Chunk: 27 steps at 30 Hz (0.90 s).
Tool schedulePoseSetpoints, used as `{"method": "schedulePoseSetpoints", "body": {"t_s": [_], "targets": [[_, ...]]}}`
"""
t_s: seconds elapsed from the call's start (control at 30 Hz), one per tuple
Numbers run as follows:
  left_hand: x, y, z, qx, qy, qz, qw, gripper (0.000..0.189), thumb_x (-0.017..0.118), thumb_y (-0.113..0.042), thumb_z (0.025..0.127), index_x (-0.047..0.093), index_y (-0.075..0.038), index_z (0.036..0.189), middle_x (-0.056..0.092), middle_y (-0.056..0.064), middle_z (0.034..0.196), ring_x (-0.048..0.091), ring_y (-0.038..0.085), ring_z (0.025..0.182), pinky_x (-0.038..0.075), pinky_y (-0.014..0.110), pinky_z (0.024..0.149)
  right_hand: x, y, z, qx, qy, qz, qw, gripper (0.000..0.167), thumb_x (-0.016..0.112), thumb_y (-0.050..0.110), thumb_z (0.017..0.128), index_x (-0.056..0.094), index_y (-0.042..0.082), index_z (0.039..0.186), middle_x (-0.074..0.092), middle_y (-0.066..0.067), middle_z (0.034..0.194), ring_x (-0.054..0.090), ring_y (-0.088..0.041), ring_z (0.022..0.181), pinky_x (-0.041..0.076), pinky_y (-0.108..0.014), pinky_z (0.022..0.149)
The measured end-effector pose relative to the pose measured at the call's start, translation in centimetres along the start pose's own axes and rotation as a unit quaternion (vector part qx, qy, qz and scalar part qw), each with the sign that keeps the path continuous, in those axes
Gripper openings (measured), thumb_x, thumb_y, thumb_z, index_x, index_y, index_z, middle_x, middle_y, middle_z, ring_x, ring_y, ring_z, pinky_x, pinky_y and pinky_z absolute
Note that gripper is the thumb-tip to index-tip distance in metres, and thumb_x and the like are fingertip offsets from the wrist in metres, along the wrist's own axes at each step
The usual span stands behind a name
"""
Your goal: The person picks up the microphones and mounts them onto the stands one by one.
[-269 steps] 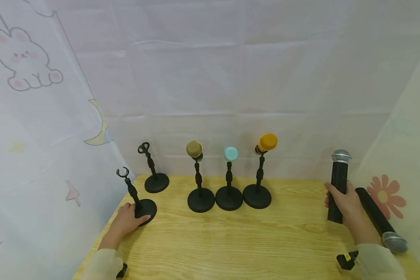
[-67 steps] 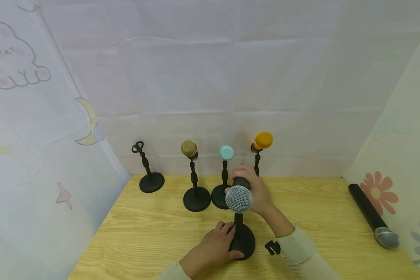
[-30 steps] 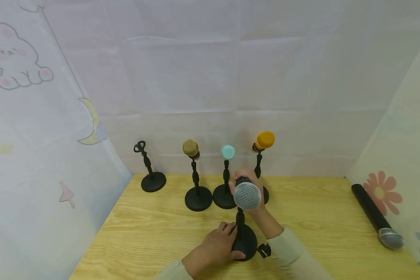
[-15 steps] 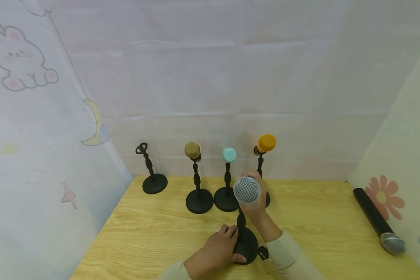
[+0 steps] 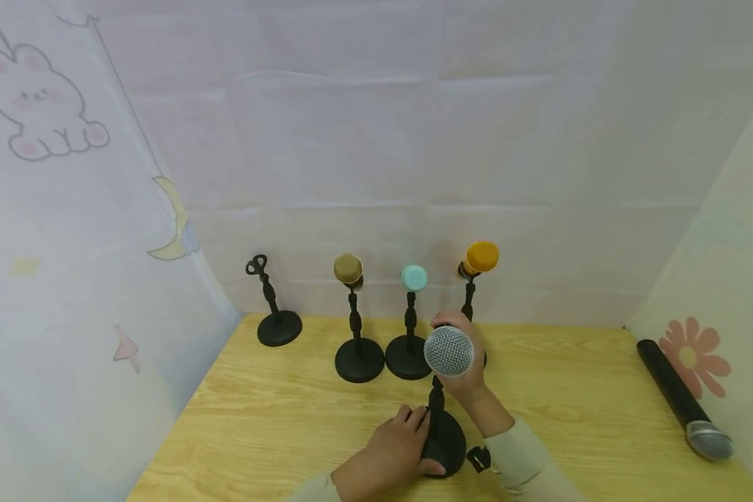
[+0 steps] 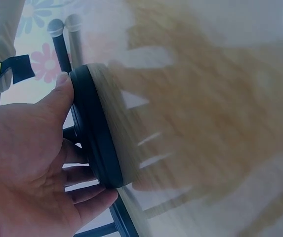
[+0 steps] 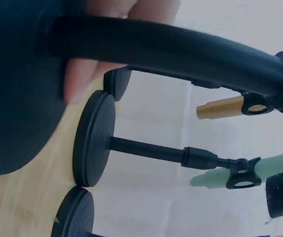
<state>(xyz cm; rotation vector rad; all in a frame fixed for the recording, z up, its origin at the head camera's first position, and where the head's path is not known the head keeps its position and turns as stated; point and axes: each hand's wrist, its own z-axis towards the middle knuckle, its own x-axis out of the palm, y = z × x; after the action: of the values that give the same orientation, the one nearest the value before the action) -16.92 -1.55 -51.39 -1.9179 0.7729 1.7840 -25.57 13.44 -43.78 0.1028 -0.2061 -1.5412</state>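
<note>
In the head view, my left hand (image 5: 395,450) grips the round base (image 5: 448,450) of a black desktop microphone stand at the front of the table. The left wrist view shows the thumb on one side of that base (image 6: 99,131) and the fingers curled at the other. My right hand (image 5: 472,383) holds a black microphone with a silver mesh head (image 5: 449,351) over the top of this stand. The mesh faces the camera and hides most of the handle and the stand's clip. In the right wrist view the stand's pole (image 7: 181,49) crosses the top.
Behind stand three stands bearing a gold microphone (image 5: 348,268), a mint one (image 5: 413,278) and an orange one (image 5: 482,256). A bare-clip stand (image 5: 279,328) is at back left. Another black microphone (image 5: 678,390) lies along the right edge. Printed cloth walls enclose the table.
Since the earliest frame, the left hand has brought the stand from the left to front centre, and the right hand has carried the microphone over it. Recently the microphone's head has tipped further toward the camera.
</note>
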Motion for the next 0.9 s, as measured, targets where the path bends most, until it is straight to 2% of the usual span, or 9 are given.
{"method": "schedulePoseSetpoints", "body": {"t_s": [0.13, 0.27, 0.33, 0.5, 0.6, 0.77, 0.9], "targets": [[-0.3, 0.0, 0.0, 0.004, 0.006, 0.008, 0.9999, 0.087, 0.042, -0.078, 0.089, 0.049, -0.018, 0.152, 0.046, -0.004, 0.152, 0.047, 0.011, 0.123, 0.050, 0.018, 0.091, 0.4, 0.0, 0.3, -0.034, -0.019, 0.008, 0.9992, 0.048, 0.075, 0.018, 0.089, 0.052, -0.024, 0.096, 0.055, -0.029, 0.092, 0.053, -0.028, 0.086, 0.047, -0.028, 0.091], [-0.3, 0.0, 0.0, 0.004, -0.002, 0.029, 0.9996, 0.088, 0.043, -0.079, 0.088, 0.051, -0.017, 0.151, 0.047, -0.005, 0.151, 0.048, 0.010, 0.120, 0.051, 0.016, 0.088, 0.6, 0.1, 0.8, -0.055, -0.028, -0.028, 0.9977, 0.054, 0.075, 0.027, 0.087, 0.054, -0.022, 0.095, 0.055, -0.029, 0.087, 0.053, -0.027, 0.083, 0.047, -0.027, 0.087], [-0.2, -0.2, 0.0, 0.001, -0.006, 0.036, 0.9993, 0.089, 0.044, -0.079, 0.088, 0.052, -0.017, 0.150, 0.047, -0.005, 0.150, 0.048, 0.010, 0.120, 0.051, 0.015, 0.086, 0.5, 0.2, 1.1, -0.060, -0.024, -0.062, 0.9960, 0.056, 0.074, 0.032, 0.087, 0.055, -0.019, 0.094, 0.055, -0.027, 0.084, 0.052, -0.025, 0.080, 0.047, -0.027, 0.084], [0.1, -0.7, 0.1, -0.009, -0.009, 0.048, 0.9988, 0.091, 0.045, -0.082, 0.085, 0.053, -0.018, 0.149, 0.048, -0.006, 0.149, 0.048, 0.011, 0.123, 0.053, 0.016, 0.084, 0.3, 0.9, 1.7, -0.093, -0.013, -0.168, 0.9812, 0.045, 0.064, 0.033, 0.089, 0.059, -0.012, 0.089, 0.057, -0.019, 0.077, 0.049, -0.024, 0.068, 0.043, -0.032, 0.067], [0.2, -0.8, 0.1, -0.014, -0.008, 0.061, 0.9980, 0.091, 0.044, -0.083, 0.085, 0.052, -0.019, 0.149, 0.047, -0.007, 0.149, 0.048, 0.010, 0.124, 0.053, 0.016, 0.083, 0.2, 1.1, 1.9, -0.111, -0.012, -0.207, 0.9719, 0.042, 0.062, 0.031, 0.090, 0.060, -0.011, 0.088, 0.058, -0.019, 0.076, 0.049, -0.026, 0.064, 0.043, -0.036, 0.062], [0.1, -0.7, 0.2, -0.018, -0.010, 0.075, 0.9970, 0.091, 0.043, -0.084, 0.084, 0.052, -0.021, 0.150, 0.046, -0.008, 0.150, 0.048, 0.009, 0.123, 0.052, 0.014, 0.082, 0.1, 1.2, 2.2, -0.130, -0.017, -0.233, 0.9636, 0.042, 0.061, 0.033, 0.088, 0.061, -0.009, 0.085, 0.059, -0.017, 0.073, 0.050, -0.026, 0.060, 0.045, -0.039, 0.058], [0.3, -0.7, 0.2, -0.014, -0.019, 0.081, 0.9964, 0.091, 0.043, -0.084, 0.084, 0.053, -0.021, 0.149, 0.047, -0.008, 0.149, 0.048, 0.009, 0.123, 0.052, 0.014, 0.082, 0.1, 1.2, 2.5, -0.154, -0.029, -0.233, 0.9599, 0.043, 0.062, 0.035, 0.086, 0.061, -0.008, 0.082, 0.059, -0.016, 0.070, 0.050, -0.027, 0.057, 0.045, -0.040, 0.054]]}}
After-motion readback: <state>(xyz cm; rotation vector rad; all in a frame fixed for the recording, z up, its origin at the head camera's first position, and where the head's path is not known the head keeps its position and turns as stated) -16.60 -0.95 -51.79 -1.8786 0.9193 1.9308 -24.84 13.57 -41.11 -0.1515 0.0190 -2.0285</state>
